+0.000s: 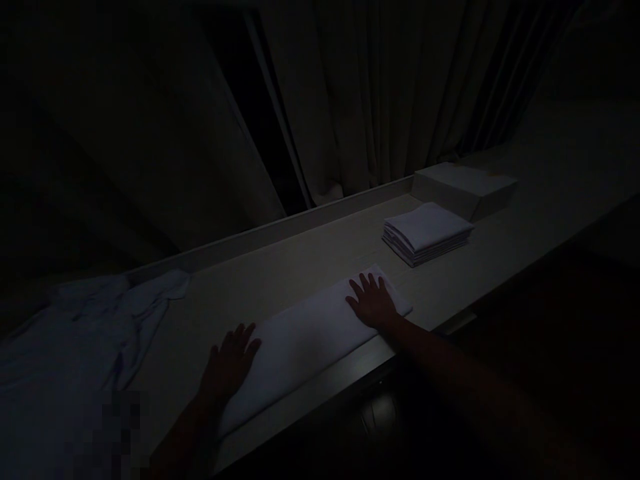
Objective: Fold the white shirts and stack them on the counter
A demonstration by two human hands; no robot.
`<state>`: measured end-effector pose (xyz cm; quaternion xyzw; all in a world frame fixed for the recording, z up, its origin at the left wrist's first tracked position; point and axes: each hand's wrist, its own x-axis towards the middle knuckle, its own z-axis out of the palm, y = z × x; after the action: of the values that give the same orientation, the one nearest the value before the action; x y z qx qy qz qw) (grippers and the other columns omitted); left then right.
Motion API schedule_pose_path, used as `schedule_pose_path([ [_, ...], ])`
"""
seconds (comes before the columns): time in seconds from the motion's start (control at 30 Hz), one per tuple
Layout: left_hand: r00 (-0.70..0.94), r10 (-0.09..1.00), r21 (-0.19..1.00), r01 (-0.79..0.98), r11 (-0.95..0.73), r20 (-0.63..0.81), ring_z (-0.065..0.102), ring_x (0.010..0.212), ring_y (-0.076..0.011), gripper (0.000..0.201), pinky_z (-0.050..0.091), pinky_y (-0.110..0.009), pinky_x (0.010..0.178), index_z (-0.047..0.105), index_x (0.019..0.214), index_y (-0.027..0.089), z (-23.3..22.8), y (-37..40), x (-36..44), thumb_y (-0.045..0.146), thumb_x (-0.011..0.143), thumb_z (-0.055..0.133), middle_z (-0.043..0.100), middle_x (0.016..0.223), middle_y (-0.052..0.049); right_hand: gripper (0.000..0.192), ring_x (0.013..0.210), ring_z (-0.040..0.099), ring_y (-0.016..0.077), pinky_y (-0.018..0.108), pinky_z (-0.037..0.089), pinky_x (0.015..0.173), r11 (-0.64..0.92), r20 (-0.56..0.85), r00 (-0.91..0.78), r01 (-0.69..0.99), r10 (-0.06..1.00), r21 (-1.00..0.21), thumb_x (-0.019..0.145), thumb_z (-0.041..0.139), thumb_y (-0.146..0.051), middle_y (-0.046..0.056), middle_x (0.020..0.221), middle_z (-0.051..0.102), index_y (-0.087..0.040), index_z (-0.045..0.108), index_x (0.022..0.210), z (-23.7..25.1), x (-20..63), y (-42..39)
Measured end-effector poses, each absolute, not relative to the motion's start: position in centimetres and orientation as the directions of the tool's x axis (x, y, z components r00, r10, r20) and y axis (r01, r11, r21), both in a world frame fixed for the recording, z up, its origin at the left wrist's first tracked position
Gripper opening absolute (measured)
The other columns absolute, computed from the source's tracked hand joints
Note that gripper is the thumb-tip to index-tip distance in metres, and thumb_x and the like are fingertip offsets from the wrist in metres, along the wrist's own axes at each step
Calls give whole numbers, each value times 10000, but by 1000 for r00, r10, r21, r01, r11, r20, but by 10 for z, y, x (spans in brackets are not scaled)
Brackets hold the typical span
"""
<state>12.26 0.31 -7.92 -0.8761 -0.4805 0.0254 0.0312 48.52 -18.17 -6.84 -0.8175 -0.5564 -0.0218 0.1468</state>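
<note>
The scene is very dark. A long white cloth, folded into a narrow strip, lies flat along the front of a pale counter. My left hand rests palm down on the strip's left end, fingers spread. My right hand presses flat on its right end, fingers apart. Neither hand grips anything.
A stack of folded white cloths sits further right on the counter, beside a pale box. A heap of loose white fabric lies at the left. Dark curtains hang behind the counter's low back rim.
</note>
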Motion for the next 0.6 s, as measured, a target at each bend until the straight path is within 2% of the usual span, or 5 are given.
schedule_pose_path([
  [0.1, 552, 834, -78, 831, -551, -19, 190, 1449, -326, 598, 242, -551, 1101, 229, 1508, 323, -88, 12, 95, 504, 937, 227, 182, 1605, -3, 668, 1444, 157, 355, 579, 34, 1144, -335, 219, 371, 924, 902, -184, 960, 214, -614, 90, 1567, 254, -233, 336, 1494, -70, 485, -181],
  [0.2, 517, 853, -14, 856, -517, 68, 213, 1445, -310, 598, 223, -537, 1121, 291, 1492, 298, -96, 13, 91, 506, 937, 212, 229, 1594, -27, 659, 1437, 182, 357, 583, 50, 1138, -343, 219, 371, 926, 902, -157, 961, 239, -607, 108, 1559, 273, -227, 348, 1488, -73, 485, -180],
  [0.33, 349, 920, 212, 899, -382, 176, 258, 1435, -266, 710, 223, -430, 1162, 335, 1465, 115, -95, 7, 89, 553, 916, 231, 309, 1552, -135, 649, 1436, 188, 350, 572, 51, 1139, -331, 245, 352, 936, 903, -123, 969, 228, -593, 118, 1553, 284, -223, 348, 1488, -73, 484, -181],
  [0.43, 190, 969, 379, 894, -238, 161, 335, 1400, -260, 773, 284, -393, 1145, 299, 1474, 97, -83, -17, 78, 608, 896, 252, 337, 1535, -146, 649, 1436, 192, 345, 569, 64, 1137, -329, 254, 345, 939, 904, -105, 972, 216, -593, 118, 1550, 294, -224, 342, 1490, -72, 483, -182],
  [0.6, 26, 994, 349, 935, -60, 103, 567, 1149, -304, 763, 409, -423, 1031, 600, 1196, 98, -66, -86, 52, 709, 824, 334, 630, 1219, -166, 653, 1436, 189, 347, 568, 81, 1132, -345, 226, 355, 935, 907, -83, 965, 200, -608, 102, 1560, 275, -249, 327, 1495, -75, 484, -181],
])
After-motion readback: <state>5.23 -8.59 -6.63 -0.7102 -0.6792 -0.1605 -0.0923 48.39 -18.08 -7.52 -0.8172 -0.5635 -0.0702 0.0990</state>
